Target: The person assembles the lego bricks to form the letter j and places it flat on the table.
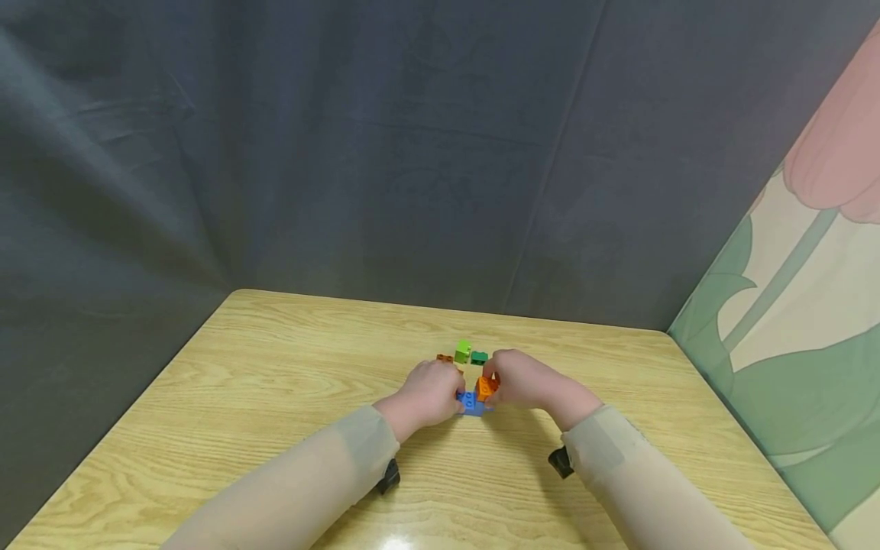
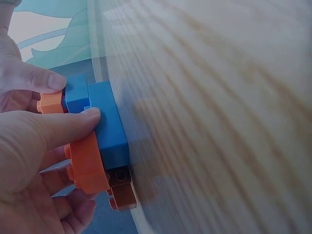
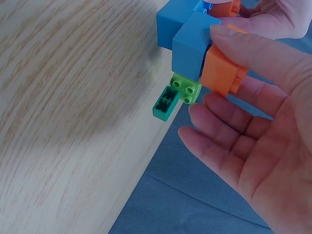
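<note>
Blue toy building bricks (image 1: 469,402) stand on the table with orange bricks on their studs. My left hand (image 1: 429,391) holds the joined bricks from the left side. In the left wrist view its thumb (image 2: 73,127) lies against the blue brick (image 2: 111,127), and its fingers reach behind an orange brick (image 2: 88,161). My right hand (image 1: 525,380) pinches another orange brick (image 1: 484,388) on top at the right. In the right wrist view that orange brick (image 3: 220,69) sits against a blue brick (image 3: 194,46), with the thumb across their join.
Behind the joined bricks lie a light green brick (image 1: 463,351), a dark green brick (image 1: 479,357) and a brown-orange brick (image 1: 444,357). The wooden table (image 1: 309,336) ends at a dark curtain (image 1: 412,153). A flowered panel (image 1: 791,328) borders the right side.
</note>
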`<state>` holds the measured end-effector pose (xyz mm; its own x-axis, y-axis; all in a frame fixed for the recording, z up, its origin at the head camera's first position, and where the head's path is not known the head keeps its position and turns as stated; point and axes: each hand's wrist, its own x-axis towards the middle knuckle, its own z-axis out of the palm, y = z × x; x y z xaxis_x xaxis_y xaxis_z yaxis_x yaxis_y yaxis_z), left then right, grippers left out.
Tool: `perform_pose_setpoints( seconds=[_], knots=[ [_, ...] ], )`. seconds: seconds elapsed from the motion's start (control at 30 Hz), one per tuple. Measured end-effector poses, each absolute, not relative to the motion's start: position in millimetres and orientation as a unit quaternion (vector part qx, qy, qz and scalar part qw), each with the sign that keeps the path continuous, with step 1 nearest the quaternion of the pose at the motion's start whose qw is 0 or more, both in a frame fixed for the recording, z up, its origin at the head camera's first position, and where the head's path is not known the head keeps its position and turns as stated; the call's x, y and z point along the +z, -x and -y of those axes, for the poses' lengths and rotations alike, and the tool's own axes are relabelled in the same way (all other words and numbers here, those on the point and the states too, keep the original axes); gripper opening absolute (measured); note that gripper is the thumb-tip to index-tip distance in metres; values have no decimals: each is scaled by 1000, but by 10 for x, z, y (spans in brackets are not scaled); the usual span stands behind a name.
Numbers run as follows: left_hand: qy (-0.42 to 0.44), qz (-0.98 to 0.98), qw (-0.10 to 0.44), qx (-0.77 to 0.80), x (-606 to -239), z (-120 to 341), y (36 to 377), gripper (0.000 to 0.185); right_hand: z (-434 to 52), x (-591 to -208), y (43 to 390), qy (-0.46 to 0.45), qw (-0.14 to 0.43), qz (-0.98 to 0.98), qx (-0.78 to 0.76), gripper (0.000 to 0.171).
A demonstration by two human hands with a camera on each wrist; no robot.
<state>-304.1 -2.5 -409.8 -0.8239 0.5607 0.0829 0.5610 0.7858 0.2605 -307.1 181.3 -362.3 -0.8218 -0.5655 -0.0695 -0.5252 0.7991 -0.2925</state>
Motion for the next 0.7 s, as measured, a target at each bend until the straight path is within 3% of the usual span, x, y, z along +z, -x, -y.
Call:
perform_pose_setpoints(
  seconds=[0.7],
  knots=[
    [295, 947, 3, -131, -4083, 31, 3026, 13, -1761, -3626, 3044, 267, 83, -953, -118, 19]
  ],
)
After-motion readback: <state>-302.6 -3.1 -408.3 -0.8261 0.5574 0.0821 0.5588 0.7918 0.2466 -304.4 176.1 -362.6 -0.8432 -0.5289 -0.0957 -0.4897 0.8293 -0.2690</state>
